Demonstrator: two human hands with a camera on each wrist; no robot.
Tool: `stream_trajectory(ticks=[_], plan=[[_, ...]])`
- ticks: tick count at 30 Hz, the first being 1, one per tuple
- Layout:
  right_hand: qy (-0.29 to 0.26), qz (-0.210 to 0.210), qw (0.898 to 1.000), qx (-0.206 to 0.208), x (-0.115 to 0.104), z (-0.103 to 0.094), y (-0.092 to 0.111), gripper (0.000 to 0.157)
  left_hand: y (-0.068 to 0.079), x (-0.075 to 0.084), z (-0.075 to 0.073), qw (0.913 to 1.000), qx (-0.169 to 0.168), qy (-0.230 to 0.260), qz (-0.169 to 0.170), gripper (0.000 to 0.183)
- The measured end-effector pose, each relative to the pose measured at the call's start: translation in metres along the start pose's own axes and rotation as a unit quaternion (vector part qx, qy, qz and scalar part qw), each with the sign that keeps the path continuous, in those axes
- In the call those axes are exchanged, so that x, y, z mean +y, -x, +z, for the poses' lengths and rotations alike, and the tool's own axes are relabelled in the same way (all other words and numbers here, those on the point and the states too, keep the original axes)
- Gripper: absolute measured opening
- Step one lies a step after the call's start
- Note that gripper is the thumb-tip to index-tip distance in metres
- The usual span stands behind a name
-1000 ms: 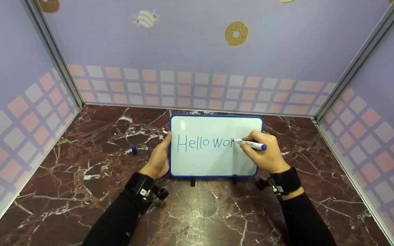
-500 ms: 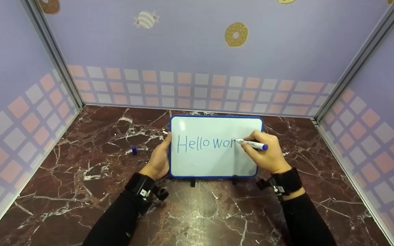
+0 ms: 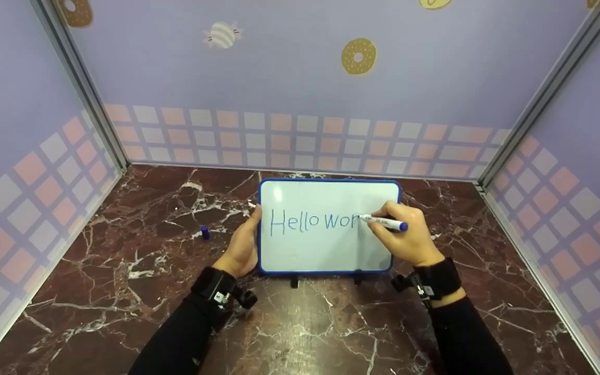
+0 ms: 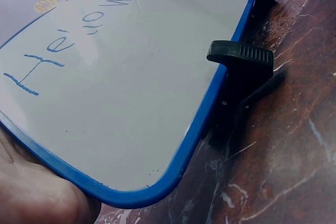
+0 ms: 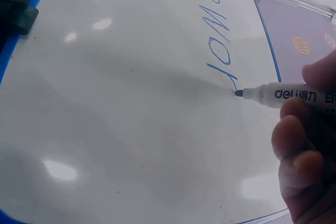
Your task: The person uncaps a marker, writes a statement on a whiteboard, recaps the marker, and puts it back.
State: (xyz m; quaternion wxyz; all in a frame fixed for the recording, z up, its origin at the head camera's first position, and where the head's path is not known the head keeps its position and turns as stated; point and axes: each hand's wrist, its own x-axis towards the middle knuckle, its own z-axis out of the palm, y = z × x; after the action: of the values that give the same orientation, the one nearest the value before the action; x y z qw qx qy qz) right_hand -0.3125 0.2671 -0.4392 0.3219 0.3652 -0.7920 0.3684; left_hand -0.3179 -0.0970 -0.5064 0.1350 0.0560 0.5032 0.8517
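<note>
A whiteboard (image 3: 326, 250) with a blue frame stands propped on the table, facing me. Blue handwriting (image 3: 310, 221) across it reads "Hello wor". My left hand (image 3: 241, 242) grips the board's left edge, its thumb along the frame and its other fingers hidden behind. Between thumb and fingers, my right hand (image 3: 407, 232) pinches a white marker (image 3: 387, 223) with a blue end. In the right wrist view, the marker's dark tip (image 5: 239, 93) is right at the end of the "r" stroke.
A blue marker cap (image 3: 204, 232) rests on the marbled table (image 3: 144, 312), left of the board. Black clip feet (image 4: 244, 53) hold the board's lower edge. Patterned panels (image 3: 289, 78) enclose the table at the back and both sides.
The marker tip has shifted slightly right, to the end of the "r". My left hand keeps its place on the board. The head view has tilted up a little.
</note>
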Motion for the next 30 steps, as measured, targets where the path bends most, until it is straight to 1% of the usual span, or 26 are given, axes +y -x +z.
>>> stream_trajectory(ticks=[6, 13, 19, 23, 30], plan=[[0.001, -0.007, 1.000, -0.001, -0.0002, -0.0009, 0.0001, 0.013, -0.0008, -0.0015, 0.0002, 1.0000, 0.003, 0.002, -0.001, 0.073], [-0.022, -0.001, 1.000, 0.000, -0.0017, -0.0034, -0.0005, 0.010, -0.0014, -0.0010, 0.0009, 0.9999, 0.009, -0.005, 0.003, 0.072], [-0.026, -0.003, 1.000, 0.007, 0.0007, -0.0056, 0.0019, 0.012, -0.0021, -0.0004, -0.0005, 1.0000, 0.000, -0.001, 0.005, 0.070], [-0.030, -0.003, 1.000, 0.007, 0.0027, -0.0065, 0.0034, 0.013, -0.0013, -0.0005, -0.0018, 0.9999, -0.010, -0.010, 0.006, 0.073], [-0.030, -0.010, 0.999, 0.016, 0.0032, -0.0056, 0.0050, 0.012, -0.0008, -0.0017, -0.0015, 0.9999, -0.002, -0.011, 0.008, 0.074]])
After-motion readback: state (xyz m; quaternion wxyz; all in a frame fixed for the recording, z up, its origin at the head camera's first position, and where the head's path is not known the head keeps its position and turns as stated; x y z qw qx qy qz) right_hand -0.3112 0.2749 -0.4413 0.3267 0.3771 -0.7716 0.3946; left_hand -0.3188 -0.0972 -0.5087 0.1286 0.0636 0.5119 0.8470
